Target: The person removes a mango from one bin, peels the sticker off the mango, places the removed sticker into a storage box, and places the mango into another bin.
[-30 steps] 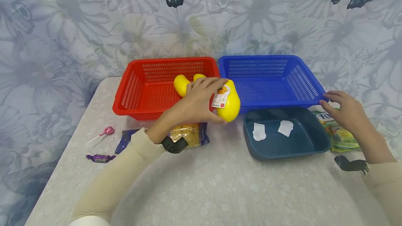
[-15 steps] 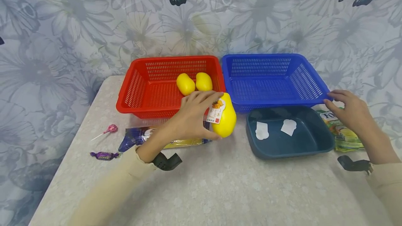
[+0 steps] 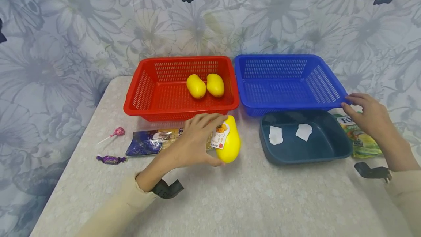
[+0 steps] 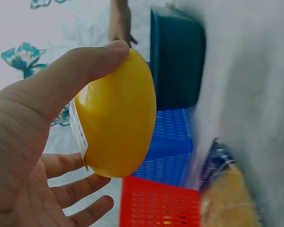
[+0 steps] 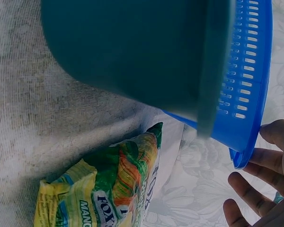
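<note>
My left hand (image 3: 197, 140) grips a yellow mango (image 3: 230, 140) between thumb and fingers, above the table in front of the red basket (image 3: 148, 114). A white paper label (image 4: 78, 130) hangs on the mango's palm side. Two more mangoes (image 3: 196, 86) lie inside the red basket. At the right, my right hand (image 3: 370, 114) pinches the near right rim corner of the blue basket (image 3: 283, 107). The right wrist view shows the thumb and index finger at that corner, with the other fingers free.
A dark teal tub (image 3: 306, 154) with two white paper pieces stands before the blue basket. Behind my right hand lies a green FOX'S bag (image 3: 361, 143). Left of the mango are a blue-gold packet (image 3: 148, 142), a lollipop (image 3: 118, 131) and a purple wrapped candy (image 3: 112, 160).
My left hand has moved the mango toward me and slightly left, away from the baskets. Both mangoes in the red basket have come into fuller view. My right hand stays at the blue rim.
</note>
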A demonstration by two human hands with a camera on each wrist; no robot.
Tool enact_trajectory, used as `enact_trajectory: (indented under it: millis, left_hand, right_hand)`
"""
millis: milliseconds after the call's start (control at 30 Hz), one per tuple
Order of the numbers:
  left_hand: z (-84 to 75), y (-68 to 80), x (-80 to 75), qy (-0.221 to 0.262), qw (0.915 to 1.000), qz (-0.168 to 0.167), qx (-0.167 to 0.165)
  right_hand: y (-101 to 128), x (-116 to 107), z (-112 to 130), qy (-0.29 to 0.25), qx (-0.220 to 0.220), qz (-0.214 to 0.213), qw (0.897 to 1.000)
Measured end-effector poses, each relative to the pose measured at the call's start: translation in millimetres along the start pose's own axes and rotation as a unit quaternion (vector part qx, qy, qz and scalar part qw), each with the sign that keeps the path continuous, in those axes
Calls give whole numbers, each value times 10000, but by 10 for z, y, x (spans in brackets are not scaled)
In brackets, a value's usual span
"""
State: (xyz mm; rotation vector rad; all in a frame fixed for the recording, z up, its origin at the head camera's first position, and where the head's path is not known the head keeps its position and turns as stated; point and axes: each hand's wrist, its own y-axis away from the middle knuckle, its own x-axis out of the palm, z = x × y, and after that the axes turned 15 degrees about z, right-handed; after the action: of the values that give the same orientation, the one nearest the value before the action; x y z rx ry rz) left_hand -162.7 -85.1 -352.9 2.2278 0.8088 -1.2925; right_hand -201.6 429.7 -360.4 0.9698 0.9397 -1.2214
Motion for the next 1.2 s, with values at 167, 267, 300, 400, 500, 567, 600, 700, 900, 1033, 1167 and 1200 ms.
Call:
enact_trajectory:
  millis: [167,267,300,400,500,567,600,700,900,1033,1167,1200]
  left_hand:
    - [42,84,98,20,9999,58,-107]
    - [42,113,153,25,9999,79,-117]
    - [38,122,170,35,9999,78,-109]
    - [42,145,227,33,9999,66,-93]
    - [55,168,291,17,10000,54,-72]
    - [72,187,339,-8,9999,61,-91]
    - [80,197,363,-23,9999,61,-93]
    - [99,231,431,25,9998,112,-130]
    - [111,294,531,287,9994,184,-93]
    - [115,333,587,381,9990,211,-86]
    - [116,367,623,491,9984,246,-168]
    - [117,374,631,507,9982,259,-197]
  right_hand:
    - [-4,-6,27,17,2,13,10000]
    - [0,-9,28,-2,52,76,10000]
    - [-1,-8,29,-2,62,85,9999]
    - [-6,-6,31,12,77,85,9999]
    - [-5,-5,30,25,55,54,10000]
    - [-2,-4,32,32,51,36,10000]
    - [-1,-3,33,31,46,26,10000]
    - [1,4,38,59,45,-29,10000]
    - [4,-6,43,27,54,45,10000]
    - [5,-1,42,20,133,136,9998]
    - [-1,-1,44,41,163,124,9998]
    - [-4,-4,47,47,171,121,9998]
